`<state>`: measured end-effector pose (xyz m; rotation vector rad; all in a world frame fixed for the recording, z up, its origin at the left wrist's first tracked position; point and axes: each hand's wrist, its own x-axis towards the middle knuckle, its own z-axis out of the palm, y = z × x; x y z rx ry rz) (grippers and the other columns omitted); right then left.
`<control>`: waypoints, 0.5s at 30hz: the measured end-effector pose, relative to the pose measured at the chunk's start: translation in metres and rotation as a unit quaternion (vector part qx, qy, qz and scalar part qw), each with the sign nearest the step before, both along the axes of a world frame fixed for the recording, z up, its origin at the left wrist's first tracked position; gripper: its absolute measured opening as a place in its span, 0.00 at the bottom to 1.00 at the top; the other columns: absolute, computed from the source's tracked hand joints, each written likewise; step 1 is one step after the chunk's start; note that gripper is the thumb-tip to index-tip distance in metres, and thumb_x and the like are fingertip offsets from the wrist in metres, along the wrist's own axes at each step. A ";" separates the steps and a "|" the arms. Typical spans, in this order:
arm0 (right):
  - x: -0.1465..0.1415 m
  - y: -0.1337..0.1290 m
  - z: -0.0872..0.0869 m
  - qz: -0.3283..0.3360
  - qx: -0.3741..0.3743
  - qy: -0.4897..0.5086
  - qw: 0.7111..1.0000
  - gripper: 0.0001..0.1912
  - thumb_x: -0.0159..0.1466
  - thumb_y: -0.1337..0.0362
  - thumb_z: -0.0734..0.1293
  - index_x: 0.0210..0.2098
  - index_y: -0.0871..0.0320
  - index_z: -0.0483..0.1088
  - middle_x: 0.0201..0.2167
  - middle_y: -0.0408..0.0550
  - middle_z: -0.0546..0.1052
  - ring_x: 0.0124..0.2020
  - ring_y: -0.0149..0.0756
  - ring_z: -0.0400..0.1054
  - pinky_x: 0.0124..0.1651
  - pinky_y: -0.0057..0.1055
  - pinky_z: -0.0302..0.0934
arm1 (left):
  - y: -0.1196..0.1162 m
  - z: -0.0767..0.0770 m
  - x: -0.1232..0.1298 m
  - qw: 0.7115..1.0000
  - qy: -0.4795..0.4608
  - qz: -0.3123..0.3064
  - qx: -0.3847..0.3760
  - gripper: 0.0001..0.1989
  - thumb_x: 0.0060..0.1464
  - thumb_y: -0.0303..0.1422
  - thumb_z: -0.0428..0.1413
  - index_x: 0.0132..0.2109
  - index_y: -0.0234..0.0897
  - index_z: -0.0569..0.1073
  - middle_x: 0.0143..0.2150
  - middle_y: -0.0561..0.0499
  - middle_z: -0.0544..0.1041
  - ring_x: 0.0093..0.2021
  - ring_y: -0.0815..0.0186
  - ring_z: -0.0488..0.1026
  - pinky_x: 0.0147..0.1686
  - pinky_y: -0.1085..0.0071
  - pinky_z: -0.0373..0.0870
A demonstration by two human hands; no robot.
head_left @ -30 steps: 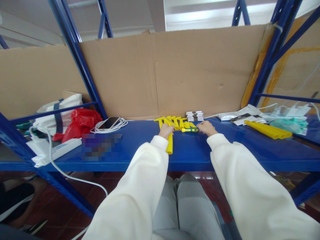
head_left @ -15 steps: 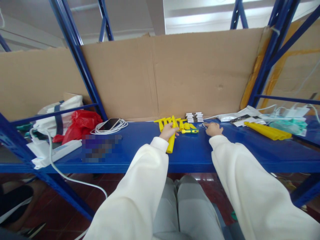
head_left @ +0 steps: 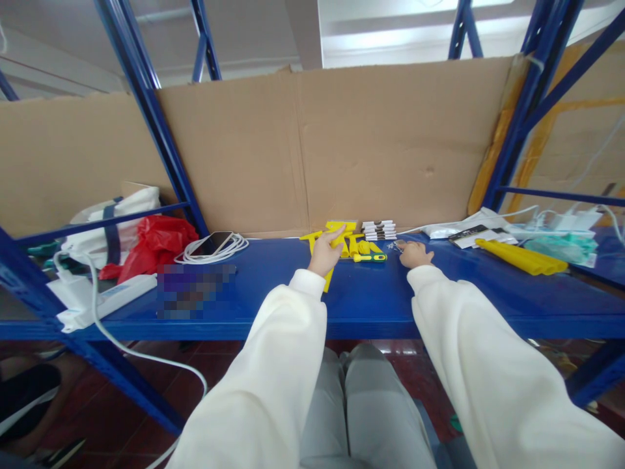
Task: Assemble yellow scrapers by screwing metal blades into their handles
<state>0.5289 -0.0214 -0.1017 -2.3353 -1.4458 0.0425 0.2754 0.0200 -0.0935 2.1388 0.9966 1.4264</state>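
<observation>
Currently, a yellow T-shaped piece (head_left: 329,281) is grasped by the left hand (head_left: 324,254); a green-and-yellow handle (head_left: 371,258) is seen between the hands; small shiny bits (head_left: 392,246) are reached by the right hand (head_left: 415,255), grip indeterminable; yellow tubes (head_left: 520,256) are noted to its right.

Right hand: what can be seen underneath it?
Small shiny pieces, too small to identify, lie on the blue shelf beside the right hand; anything directly beneath it is covered.

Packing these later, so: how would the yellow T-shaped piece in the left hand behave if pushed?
The yellow T-shaped piece in the left hand looks stiff, its handle straight. Probably light, being held one-handed. Its wide head would likely resist rolling.
</observation>
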 end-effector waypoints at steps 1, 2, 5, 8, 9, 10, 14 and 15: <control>0.000 0.000 0.000 0.001 0.002 -0.001 1.000 0.32 0.68 0.72 0.60 0.69 0.47 0.75 0.73 0.57 0.69 0.76 0.57 0.57 0.74 0.69 0.51 | 0.000 0.001 -0.002 0.999 0.038 0.006 0.023 0.26 0.58 0.21 0.60 0.63 0.38 0.82 0.49 0.44 0.86 0.49 0.58 0.82 0.56 0.62 0.80; 0.001 0.000 -0.001 0.002 0.004 -0.002 1.000 0.32 0.68 0.72 0.60 0.68 0.47 0.75 0.73 0.57 0.69 0.76 0.57 0.57 0.73 0.69 0.52 | 0.000 0.001 -0.003 0.996 0.078 0.013 0.038 0.26 0.58 0.20 0.60 0.63 0.38 0.83 0.50 0.43 0.86 0.52 0.57 0.82 0.60 0.60 0.77; 0.002 0.001 -0.002 0.005 0.005 -0.005 1.000 0.33 0.68 0.72 0.60 0.68 0.46 0.75 0.73 0.56 0.70 0.76 0.56 0.57 0.73 0.69 0.53 | -0.004 0.004 -0.003 0.980 0.191 0.018 0.049 0.27 0.59 0.20 0.58 0.64 0.39 0.82 0.51 0.42 0.86 0.56 0.54 0.81 0.65 0.56 0.74; 0.001 0.002 -0.002 0.013 -0.001 -0.005 1.000 0.34 0.68 0.72 0.60 0.69 0.43 0.74 0.74 0.53 0.69 0.76 0.56 0.56 0.73 0.70 0.52 | -0.007 0.004 -0.001 0.964 0.261 0.001 0.045 0.27 0.60 0.20 0.57 0.64 0.39 0.82 0.55 0.41 0.85 0.57 0.53 0.81 0.66 0.55 0.73; 0.000 0.003 -0.002 0.018 -0.004 -0.005 1.000 0.35 0.68 0.72 0.60 0.69 0.42 0.74 0.74 0.53 0.69 0.76 0.56 0.56 0.73 0.71 0.51 | -0.007 0.003 0.000 0.961 0.271 -0.010 0.042 0.26 0.61 0.20 0.57 0.63 0.39 0.82 0.56 0.41 0.85 0.58 0.53 0.81 0.66 0.55 0.73; 0.000 0.004 -0.002 0.024 -0.007 -0.007 1.000 0.35 0.68 0.72 0.60 0.70 0.41 0.74 0.74 0.52 0.69 0.76 0.57 0.56 0.73 0.72 0.51 | -0.008 0.003 0.001 0.960 0.278 -0.022 0.038 0.26 0.61 0.20 0.57 0.63 0.40 0.82 0.57 0.42 0.85 0.59 0.53 0.81 0.67 0.56 0.72; -0.003 0.009 -0.002 0.046 -0.016 -0.030 0.998 0.35 0.69 0.71 0.58 0.71 0.41 0.72 0.76 0.52 0.66 0.77 0.58 0.54 0.73 0.75 0.49 | -0.008 0.002 0.003 0.958 0.281 -0.060 0.025 0.26 0.60 0.20 0.58 0.61 0.45 0.84 0.59 0.48 0.85 0.62 0.55 0.80 0.68 0.57 0.71; -0.004 0.010 -0.002 0.049 -0.022 -0.037 0.998 0.35 0.69 0.71 0.57 0.71 0.43 0.72 0.77 0.52 0.65 0.78 0.57 0.52 0.73 0.75 0.48 | -0.008 0.001 0.003 0.957 0.281 -0.064 0.023 0.26 0.60 0.20 0.58 0.61 0.45 0.84 0.60 0.48 0.85 0.63 0.56 0.79 0.69 0.57 0.71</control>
